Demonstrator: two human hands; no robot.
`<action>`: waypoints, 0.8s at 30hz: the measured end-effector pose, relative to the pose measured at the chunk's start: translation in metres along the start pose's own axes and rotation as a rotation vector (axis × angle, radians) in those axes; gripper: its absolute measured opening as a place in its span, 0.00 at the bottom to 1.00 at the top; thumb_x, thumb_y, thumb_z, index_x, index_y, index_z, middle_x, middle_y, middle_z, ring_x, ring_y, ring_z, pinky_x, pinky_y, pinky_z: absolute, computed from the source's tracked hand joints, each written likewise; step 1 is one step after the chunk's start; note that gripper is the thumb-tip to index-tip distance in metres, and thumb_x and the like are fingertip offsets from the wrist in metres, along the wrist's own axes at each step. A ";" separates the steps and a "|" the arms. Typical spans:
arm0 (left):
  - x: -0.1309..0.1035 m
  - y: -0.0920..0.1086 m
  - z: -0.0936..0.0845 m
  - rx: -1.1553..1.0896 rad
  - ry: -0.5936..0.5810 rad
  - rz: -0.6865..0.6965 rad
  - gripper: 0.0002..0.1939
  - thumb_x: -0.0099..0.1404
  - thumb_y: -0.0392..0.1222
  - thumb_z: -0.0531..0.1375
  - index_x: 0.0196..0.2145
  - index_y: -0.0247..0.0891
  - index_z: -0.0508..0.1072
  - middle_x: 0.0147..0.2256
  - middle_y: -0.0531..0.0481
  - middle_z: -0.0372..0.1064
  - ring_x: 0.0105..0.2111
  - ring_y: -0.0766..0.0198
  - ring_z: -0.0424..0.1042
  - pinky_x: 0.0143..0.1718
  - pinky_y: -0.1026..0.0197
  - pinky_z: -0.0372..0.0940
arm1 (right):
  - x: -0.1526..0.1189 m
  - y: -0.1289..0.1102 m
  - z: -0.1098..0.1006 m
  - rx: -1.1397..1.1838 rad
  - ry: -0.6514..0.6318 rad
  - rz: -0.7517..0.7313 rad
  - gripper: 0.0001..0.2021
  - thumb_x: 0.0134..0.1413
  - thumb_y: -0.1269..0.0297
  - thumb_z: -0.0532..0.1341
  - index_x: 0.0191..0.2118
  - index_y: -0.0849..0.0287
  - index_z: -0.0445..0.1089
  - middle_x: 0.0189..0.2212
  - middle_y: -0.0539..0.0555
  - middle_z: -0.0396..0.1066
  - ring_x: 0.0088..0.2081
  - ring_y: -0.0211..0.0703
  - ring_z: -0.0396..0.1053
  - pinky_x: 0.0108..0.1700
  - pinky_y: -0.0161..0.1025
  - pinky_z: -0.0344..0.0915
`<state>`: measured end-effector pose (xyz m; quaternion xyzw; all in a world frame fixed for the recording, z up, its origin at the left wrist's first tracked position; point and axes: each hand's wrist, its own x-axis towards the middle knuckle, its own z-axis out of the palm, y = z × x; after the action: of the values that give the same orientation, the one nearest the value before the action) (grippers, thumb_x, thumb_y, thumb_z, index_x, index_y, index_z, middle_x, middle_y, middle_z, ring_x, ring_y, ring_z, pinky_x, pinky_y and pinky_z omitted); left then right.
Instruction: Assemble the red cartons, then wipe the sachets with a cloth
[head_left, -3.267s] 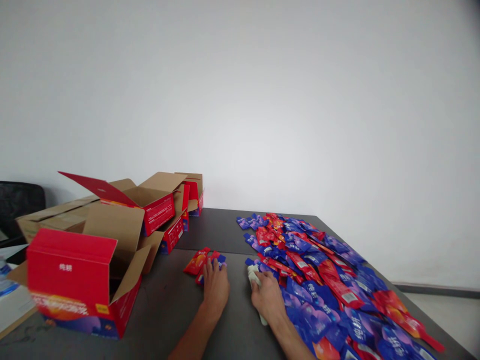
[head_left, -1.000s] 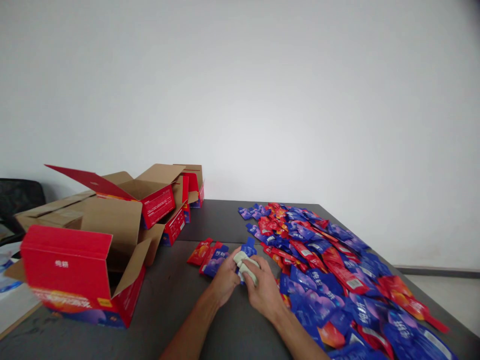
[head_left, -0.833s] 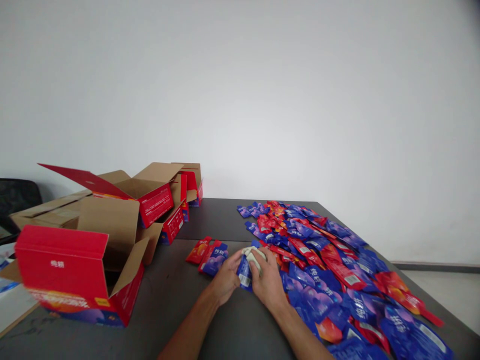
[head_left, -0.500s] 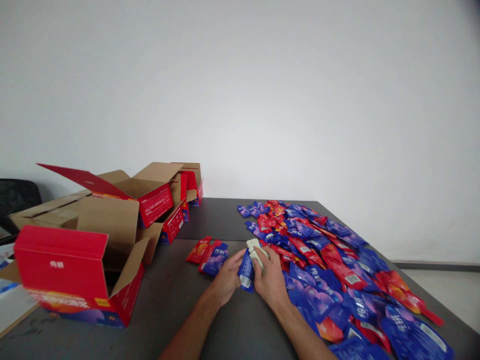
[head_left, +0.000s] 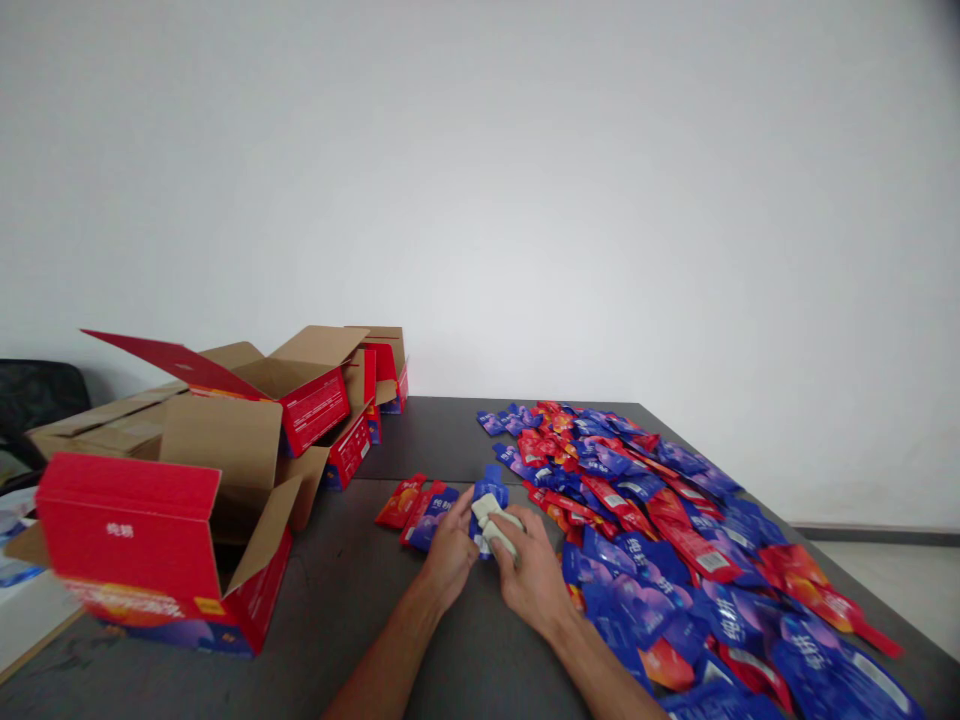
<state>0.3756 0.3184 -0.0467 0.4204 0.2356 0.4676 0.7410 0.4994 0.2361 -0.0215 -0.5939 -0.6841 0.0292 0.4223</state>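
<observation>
Blue pouch between the hands, apparently beneath the pale cloth.

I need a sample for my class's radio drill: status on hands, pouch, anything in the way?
Left hand gripping blue pouch. Right hand holding pale cloth over it. Pale cloth hides part of blue pouch; no other obstruction seen.

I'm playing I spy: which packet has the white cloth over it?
The blue packet between the left hand and right hand. The other packets lie away from the white cloth.
</observation>
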 end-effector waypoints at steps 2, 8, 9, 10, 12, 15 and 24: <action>-0.002 -0.001 0.003 0.016 -0.014 0.000 0.50 0.37 0.24 0.55 0.62 0.44 0.64 0.51 0.44 0.72 0.42 0.60 0.71 0.30 0.68 0.59 | 0.001 0.002 -0.001 -0.001 -0.005 -0.038 0.18 0.60 0.67 0.55 0.52 0.48 0.73 0.52 0.56 0.69 0.52 0.50 0.66 0.56 0.46 0.65; -0.003 0.002 0.003 0.091 -0.085 -0.029 0.46 0.35 0.24 0.53 0.56 0.39 0.71 0.50 0.43 0.74 0.35 0.62 0.72 0.25 0.68 0.57 | 0.004 0.023 0.004 -0.078 0.077 0.017 0.17 0.62 0.64 0.54 0.54 0.50 0.72 0.52 0.58 0.67 0.52 0.50 0.65 0.56 0.48 0.65; -0.003 0.003 0.002 0.099 -0.080 -0.044 0.46 0.35 0.24 0.53 0.56 0.38 0.72 0.50 0.43 0.74 0.34 0.62 0.73 0.25 0.68 0.57 | 0.005 0.029 0.005 -0.098 0.112 0.041 0.17 0.62 0.63 0.54 0.54 0.52 0.72 0.52 0.58 0.67 0.53 0.51 0.64 0.56 0.49 0.64; -0.003 0.004 0.002 0.103 -0.072 -0.056 0.46 0.35 0.24 0.53 0.56 0.38 0.72 0.50 0.42 0.74 0.34 0.61 0.73 0.25 0.68 0.57 | 0.005 0.033 0.005 -0.115 0.141 0.061 0.18 0.63 0.62 0.54 0.55 0.53 0.72 0.52 0.59 0.66 0.53 0.51 0.64 0.57 0.50 0.64; -0.003 0.005 0.002 0.101 -0.062 -0.063 0.46 0.34 0.24 0.54 0.55 0.38 0.72 0.50 0.42 0.74 0.36 0.60 0.74 0.27 0.67 0.59 | 0.007 0.039 0.004 -0.137 0.185 0.091 0.18 0.64 0.61 0.53 0.55 0.56 0.71 0.52 0.61 0.65 0.54 0.52 0.63 0.58 0.51 0.63; -0.005 0.003 0.006 0.080 -0.113 -0.056 0.47 0.35 0.23 0.54 0.57 0.40 0.71 0.52 0.42 0.73 0.38 0.59 0.74 0.27 0.68 0.59 | 0.006 0.035 0.003 -0.129 0.182 0.078 0.18 0.64 0.61 0.53 0.55 0.55 0.72 0.52 0.60 0.65 0.54 0.52 0.63 0.58 0.50 0.63; -0.002 -0.004 -0.001 0.100 -0.157 -0.047 0.45 0.36 0.23 0.53 0.55 0.38 0.73 0.48 0.43 0.75 0.33 0.61 0.73 0.25 0.68 0.56 | 0.003 0.023 0.008 -0.093 0.135 0.013 0.18 0.62 0.63 0.55 0.55 0.52 0.71 0.52 0.59 0.66 0.54 0.51 0.64 0.56 0.48 0.66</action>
<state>0.3757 0.3168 -0.0506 0.4866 0.2097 0.4031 0.7462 0.5126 0.2488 -0.0379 -0.6180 -0.6508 -0.0397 0.4393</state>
